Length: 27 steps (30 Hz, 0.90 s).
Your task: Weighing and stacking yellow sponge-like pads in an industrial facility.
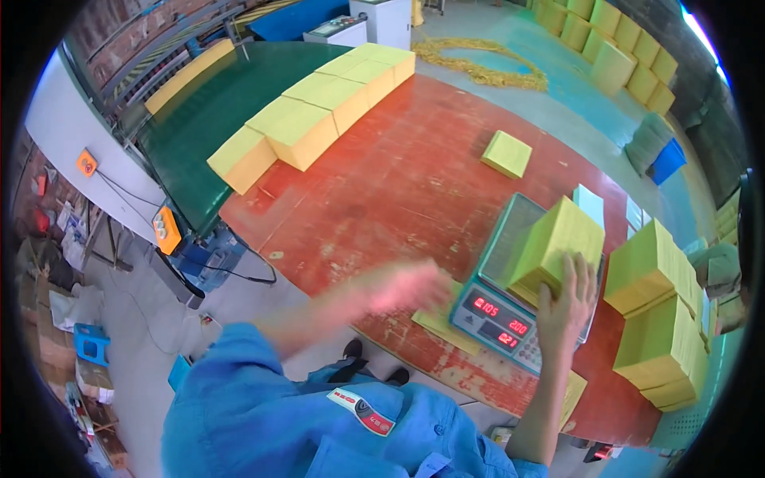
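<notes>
A thick stack of yellow paper [554, 247] stands on the pan of a digital counter scale [498, 319] with lit red digits. My right hand [567, 299] lies against the near right side of that stack, fingers stretched out and touching the paper. Left of the scale, my left hand [410, 287] is in the air over the table's near edge, holding no visible thing. Motion smears its fingers. Flat yellow sheets [446, 331] lie partly under the scale's near left side.
The scale rests on a worn red table [382, 191]. A row of yellow paper stacks [319, 103] borders a green conveyor belt [183, 119]. More stacks [657, 319] stand at the right, and a thin bundle [507, 154] lies beyond the scale. An orange switch box [166, 231] hangs left.
</notes>
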Motion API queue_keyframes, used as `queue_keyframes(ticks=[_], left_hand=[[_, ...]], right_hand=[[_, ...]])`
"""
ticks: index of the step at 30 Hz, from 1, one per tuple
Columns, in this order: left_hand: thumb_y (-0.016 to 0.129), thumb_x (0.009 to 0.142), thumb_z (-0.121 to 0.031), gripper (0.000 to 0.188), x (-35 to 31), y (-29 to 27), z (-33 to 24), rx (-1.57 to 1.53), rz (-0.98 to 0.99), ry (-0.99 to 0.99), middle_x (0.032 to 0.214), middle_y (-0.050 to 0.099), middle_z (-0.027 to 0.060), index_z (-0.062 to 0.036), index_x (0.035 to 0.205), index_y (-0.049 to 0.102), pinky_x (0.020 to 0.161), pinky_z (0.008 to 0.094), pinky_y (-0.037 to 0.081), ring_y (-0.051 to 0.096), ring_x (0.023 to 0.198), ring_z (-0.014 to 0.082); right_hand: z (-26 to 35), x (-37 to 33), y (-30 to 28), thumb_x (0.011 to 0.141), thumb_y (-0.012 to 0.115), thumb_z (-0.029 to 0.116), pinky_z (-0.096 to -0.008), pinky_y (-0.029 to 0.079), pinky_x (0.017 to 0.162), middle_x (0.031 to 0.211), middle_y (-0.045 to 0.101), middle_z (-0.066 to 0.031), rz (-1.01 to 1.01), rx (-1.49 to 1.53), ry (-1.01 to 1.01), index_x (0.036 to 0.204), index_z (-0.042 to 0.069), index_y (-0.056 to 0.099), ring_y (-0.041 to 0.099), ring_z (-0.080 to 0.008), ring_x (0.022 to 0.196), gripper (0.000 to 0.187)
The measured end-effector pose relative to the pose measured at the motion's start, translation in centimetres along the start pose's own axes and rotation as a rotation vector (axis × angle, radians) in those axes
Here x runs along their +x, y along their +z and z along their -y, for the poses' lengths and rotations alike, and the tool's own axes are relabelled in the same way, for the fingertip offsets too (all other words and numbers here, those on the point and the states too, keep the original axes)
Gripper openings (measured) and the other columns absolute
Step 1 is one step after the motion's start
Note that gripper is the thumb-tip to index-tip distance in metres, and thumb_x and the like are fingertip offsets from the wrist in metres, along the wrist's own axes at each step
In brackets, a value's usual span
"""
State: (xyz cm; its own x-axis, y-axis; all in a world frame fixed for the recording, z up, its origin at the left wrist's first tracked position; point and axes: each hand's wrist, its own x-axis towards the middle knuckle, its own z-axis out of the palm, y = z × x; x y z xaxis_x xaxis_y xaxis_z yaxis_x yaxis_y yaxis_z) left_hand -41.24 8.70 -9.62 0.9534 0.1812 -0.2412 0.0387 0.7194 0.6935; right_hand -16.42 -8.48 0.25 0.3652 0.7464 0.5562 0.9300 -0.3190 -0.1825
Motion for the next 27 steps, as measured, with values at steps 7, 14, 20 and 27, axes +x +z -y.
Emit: queue_keyframes(ticks=[7,14,20,27], left_hand=[[0.061,0.085,-0.057,0.081,-9.9,-21.0,-23.4,1.929,-1.528,0.220,0.151,0.035,0.0234,-0.0045,0.144,0.042,0.116,0.0500,0.024,0.029,0.143,0.0346],[0.059,0.080,-0.066,0.097,-11.5,-28.4,-27.2,2.076,-1.262,-0.247,0.156,0.024,0.0241,-0.0075,0.151,0.029,0.116,0.0582,0.017,0.019,0.146,0.0374],[0.062,0.082,-0.050,0.088,-14.3,-27.4,-25.8,2.204,-0.776,-0.037,0.155,0.023,0.0265,-0.0046,0.150,0.029,0.117,0.0479,0.021,0.022,0.145,0.0396],[0.075,0.067,-0.036,0.095,-18.9,-15.7,-16.4,2.157,0.068,0.394,0.151,0.030,0.0247,-0.0062,0.147,0.034,0.112,0.0596,0.026,0.031,0.140,0.0396]], right_hand=[[7.5,-0.3,-1.8,0.079,0.064,0.003,-0.0523,0.031,0.110,0.140,0.050,-0.0175,-0.127,0.073,-0.008,0.130,0.003,0.055,0.038,-0.0414,0.136,0.052],[17.1,-1.1,4.1,0.074,0.065,-0.002,-0.0511,0.035,0.108,0.131,0.055,-0.0187,0.134,0.379,0.012,0.121,0.002,0.059,0.043,-0.0417,0.131,0.047],[22.2,-0.6,6.6,0.073,0.068,-0.001,-0.0495,0.037,0.107,0.131,0.055,-0.0176,0.263,0.515,-0.032,0.122,0.003,0.059,0.045,-0.0407,0.130,0.050],[27.0,1.8,11.2,0.076,0.071,0.007,-0.0475,0.038,0.106,0.134,0.053,-0.0181,0.312,0.637,-0.159,0.129,0.005,0.055,0.045,-0.0380,0.130,0.056]])
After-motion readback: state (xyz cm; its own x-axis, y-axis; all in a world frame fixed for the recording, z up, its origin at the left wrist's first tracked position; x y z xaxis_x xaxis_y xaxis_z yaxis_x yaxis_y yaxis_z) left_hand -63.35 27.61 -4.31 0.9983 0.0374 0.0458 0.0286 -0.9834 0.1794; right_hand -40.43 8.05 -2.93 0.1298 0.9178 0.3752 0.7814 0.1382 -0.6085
